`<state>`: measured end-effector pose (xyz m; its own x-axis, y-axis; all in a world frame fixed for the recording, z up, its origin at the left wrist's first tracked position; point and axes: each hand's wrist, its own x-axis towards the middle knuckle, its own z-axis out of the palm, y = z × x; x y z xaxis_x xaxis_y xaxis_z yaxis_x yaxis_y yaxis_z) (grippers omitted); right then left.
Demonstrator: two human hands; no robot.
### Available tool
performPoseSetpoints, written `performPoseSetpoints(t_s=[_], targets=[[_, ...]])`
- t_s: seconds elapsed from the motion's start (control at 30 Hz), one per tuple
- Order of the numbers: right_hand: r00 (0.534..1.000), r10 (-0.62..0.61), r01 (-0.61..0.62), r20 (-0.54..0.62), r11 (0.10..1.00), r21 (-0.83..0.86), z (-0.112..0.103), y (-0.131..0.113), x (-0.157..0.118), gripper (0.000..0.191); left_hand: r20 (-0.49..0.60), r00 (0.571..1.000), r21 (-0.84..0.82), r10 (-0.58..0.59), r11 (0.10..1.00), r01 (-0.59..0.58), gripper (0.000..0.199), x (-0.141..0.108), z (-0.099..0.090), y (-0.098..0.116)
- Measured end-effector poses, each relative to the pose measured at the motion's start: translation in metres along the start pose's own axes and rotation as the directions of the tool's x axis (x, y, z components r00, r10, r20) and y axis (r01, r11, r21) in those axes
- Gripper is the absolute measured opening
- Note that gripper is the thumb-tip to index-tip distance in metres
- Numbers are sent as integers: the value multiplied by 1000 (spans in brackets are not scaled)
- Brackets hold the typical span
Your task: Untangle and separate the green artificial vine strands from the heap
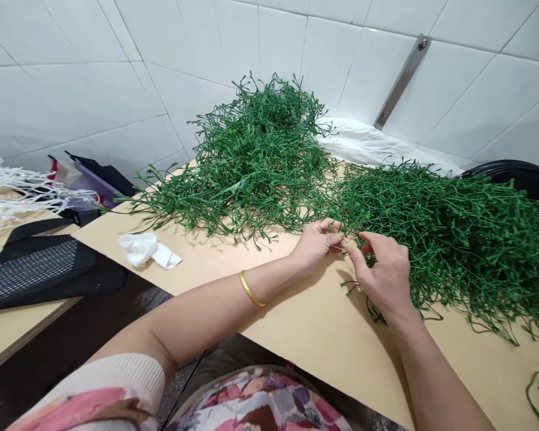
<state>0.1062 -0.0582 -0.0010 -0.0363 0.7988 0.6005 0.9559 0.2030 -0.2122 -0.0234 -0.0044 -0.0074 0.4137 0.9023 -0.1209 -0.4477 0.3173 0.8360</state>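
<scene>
Two large heaps of thin green plastic stems lie on the tan table [314,323]: one heap [269,143] at the back centre, the other [467,233] to the right. My left hand [318,244], with a gold bangle on its wrist, is closed in a pinch on a green stem at the near edge of the heaps. Close against its fingertips is my right hand [381,269], thumb and index finger bent toward the same spot. What the right fingertips hold, if anything, is too small to make out. A few loose stems lie under the right hand.
A crumpled white tissue [148,250] lies left of my hands. White netting [22,197] and a black mesh item [36,266] are on another surface at far left. White plastic [368,140] lies behind the heaps, against the tiled wall.
</scene>
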Motion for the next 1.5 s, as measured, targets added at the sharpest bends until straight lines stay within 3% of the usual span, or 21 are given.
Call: performPoseSetpoints(t_s=[0.07,0.17,0.27,0.33,0.4,0.47,0.53,0.6,0.77,0.93,1.1,1.2,1.33,1.5], targets=[[997,76,-77,10,988,133,2,-2,0,33,15,1000,1,-10,1000,10,16,-2,1,-1],[980,198,-198,32,934,298,4,-3,1,22,27,1000,43,-5,999,4,16,-4,3,-2],[959,275,-280,69,882,378,2,-3,1,18,27,1000,85,7,996,-9,15,-3,3,-1],[952,306,-292,30,869,399,1,-3,1,15,31,999,95,9,995,-12,15,-2,2,0],[965,251,-202,-77,897,392,0,-2,1,12,29,1000,90,6,996,-8,16,-2,1,1],[982,96,-36,-160,939,341,0,-2,1,13,22,1000,55,-5,999,3,17,-1,0,2],[988,-73,107,-138,961,254,1,-2,1,22,37,999,0,-33,999,33,17,-1,-1,3],[983,-167,177,-74,972,153,4,0,1,28,66,995,-40,-73,996,76,15,-2,-2,3],[987,-150,154,-62,986,62,10,5,2,16,63,993,-40,-97,994,100,13,-2,-2,5],[991,-129,133,-45,984,117,10,5,2,10,33,999,-17,-26,1000,26,15,-1,-2,10],[997,-69,71,-17,978,198,9,7,3,12,-26,996,5,-84,996,84,12,2,-4,12],[997,-43,58,-68,969,240,6,7,4,13,-41,995,-6,-86,996,86,13,2,-4,12],[977,-131,149,-170,984,97,0,2,3,24,-57,998,-9,-20,1000,19,14,1,-3,10],[963,-259,256,-74,966,-43,4,0,2,41,6,999,57,41,998,-41,9,0,-4,6]])
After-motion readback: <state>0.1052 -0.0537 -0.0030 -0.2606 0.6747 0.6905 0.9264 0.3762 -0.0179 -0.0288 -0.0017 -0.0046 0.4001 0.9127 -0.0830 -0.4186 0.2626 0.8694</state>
